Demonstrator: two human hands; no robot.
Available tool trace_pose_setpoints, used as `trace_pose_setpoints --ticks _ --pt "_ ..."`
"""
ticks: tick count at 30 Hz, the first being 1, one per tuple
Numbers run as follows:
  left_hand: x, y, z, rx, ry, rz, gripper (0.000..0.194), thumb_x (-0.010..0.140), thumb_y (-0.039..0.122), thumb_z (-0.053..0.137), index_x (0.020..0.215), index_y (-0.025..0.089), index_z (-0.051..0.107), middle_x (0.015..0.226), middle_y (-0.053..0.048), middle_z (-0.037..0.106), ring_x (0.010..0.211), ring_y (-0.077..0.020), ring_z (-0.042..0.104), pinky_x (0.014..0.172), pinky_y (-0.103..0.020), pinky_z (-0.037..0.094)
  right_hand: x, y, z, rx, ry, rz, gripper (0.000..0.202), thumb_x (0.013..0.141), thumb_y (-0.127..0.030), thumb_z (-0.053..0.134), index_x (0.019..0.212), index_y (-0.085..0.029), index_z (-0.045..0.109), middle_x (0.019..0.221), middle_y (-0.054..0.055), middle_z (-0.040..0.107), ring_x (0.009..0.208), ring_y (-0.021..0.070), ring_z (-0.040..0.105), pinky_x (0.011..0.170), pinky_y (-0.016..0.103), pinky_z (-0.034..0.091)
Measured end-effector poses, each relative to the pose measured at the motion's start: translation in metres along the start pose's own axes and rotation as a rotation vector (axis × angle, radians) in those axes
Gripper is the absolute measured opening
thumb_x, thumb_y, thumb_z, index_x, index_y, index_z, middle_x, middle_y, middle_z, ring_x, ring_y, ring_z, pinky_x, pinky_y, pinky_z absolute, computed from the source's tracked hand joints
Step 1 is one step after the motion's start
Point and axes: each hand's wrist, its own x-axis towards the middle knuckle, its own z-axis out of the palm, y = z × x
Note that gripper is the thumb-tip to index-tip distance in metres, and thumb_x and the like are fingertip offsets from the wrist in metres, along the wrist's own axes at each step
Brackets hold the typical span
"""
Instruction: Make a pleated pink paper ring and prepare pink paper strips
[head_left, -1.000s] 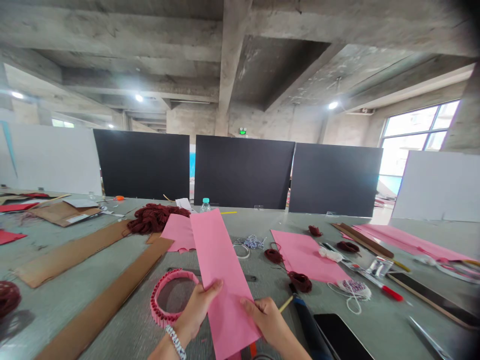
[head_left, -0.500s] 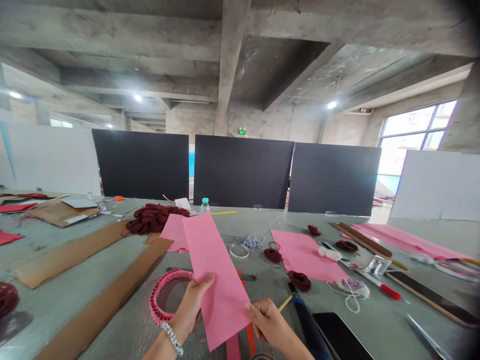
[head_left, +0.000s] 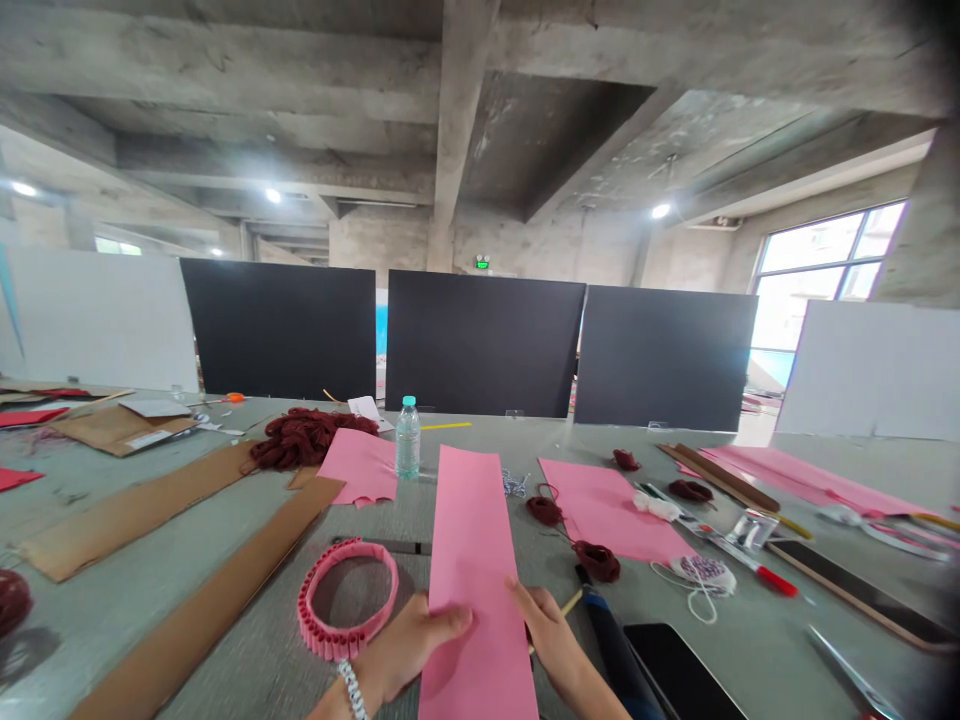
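**Straightening the strip (head_left: 472,530) toward 12 o'clock**

You are holding the strip in front of you, and its far end is now pointing to 12 o'clock instead of leaning toward 11. That turn is leaving both long edges running nearly straight away from you, so its outline is becoming easier to judge. Your left hand (head_left: 405,640) is clasping the left edge, the thumb lying across the pink face. Your right hand (head_left: 559,650) is touching the right edge with a fingertip; whether it is also pinching from beneath, you cannot tell.

The shift is also bringing the bottle (head_left: 407,445) into fuller view at 11 o'clock. It is standing upright with its teal cap on, just beside the left sheet (head_left: 364,465); its clear wall is not showing surely what is inside. The clear pack (head_left: 752,530) is lying at 2 o'clock, its contents too unclear to tell.

At 9 o'clock, the pleated ring (head_left: 309,610) is resting near your left wrist, the table (head_left: 255,610) showing through its middle. The phone (head_left: 679,665) is lying at 4 o'clock.
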Motion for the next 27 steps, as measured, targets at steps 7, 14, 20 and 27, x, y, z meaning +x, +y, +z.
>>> trace_pose_setpoints --ticks 7,14,20,27 --pt "0.002 0.000 -0.002 -0.041 0.002 0.023 0.036 0.068 0.031 0.060 0.095 0.007 0.061 0.082 -0.013 0.067 0.075 -0.0257 0.062 0.074 -0.038 0.044 0.007 0.010 -0.001 -0.125 -0.154 -0.075 0.057 0.066 -0.068 0.035 0.038 -0.020 0.032 0.032 -0.006 0.029 0.029 0.0043 0.023 0.032 0.021 0.014" --pt "0.005 0.000 -0.009 -0.051 0.219 -0.042 0.036 0.061 0.035 0.065 0.087 0.010 0.063 0.071 -0.009 0.068 0.067 -0.0257 0.062 0.065 -0.037 0.046 0.005 0.012 0.002 -0.225 -0.279 -0.087 0.057 0.067 -0.068 0.035 0.038 -0.019 0.035 0.032 -0.005 0.031 0.028 0.0044 0.025 0.032 0.021 0.013" --pt "0.007 0.003 -0.008 -0.050 0.265 -0.001 0.031 0.062 0.033 0.064 0.080 0.007 0.063 0.070 -0.010 0.067 0.068 -0.0254 0.062 0.068 -0.036 0.046 0.006 0.014 0.002 -0.305 -0.261 -0.115 0.054 0.068 -0.064 0.038 0.041 -0.019 0.027 0.039 -0.007 0.022 0.036 0.0042 0.018 0.036 0.021 0.012" --pt "0.013 -0.003 -0.018 -0.003 0.433 0.060 0.028 0.061 0.033 0.066 0.073 0.008 0.064 0.075 -0.010 0.068 0.071 -0.0225 0.061 0.066 -0.028 0.044 0.011 0.021 0.001 -0.422 -0.251 -0.134 0.052 0.070 -0.060 0.040 0.043 -0.020 0.021 0.043 -0.007 0.016 0.040 0.0046 0.014 0.038 0.023 0.008"
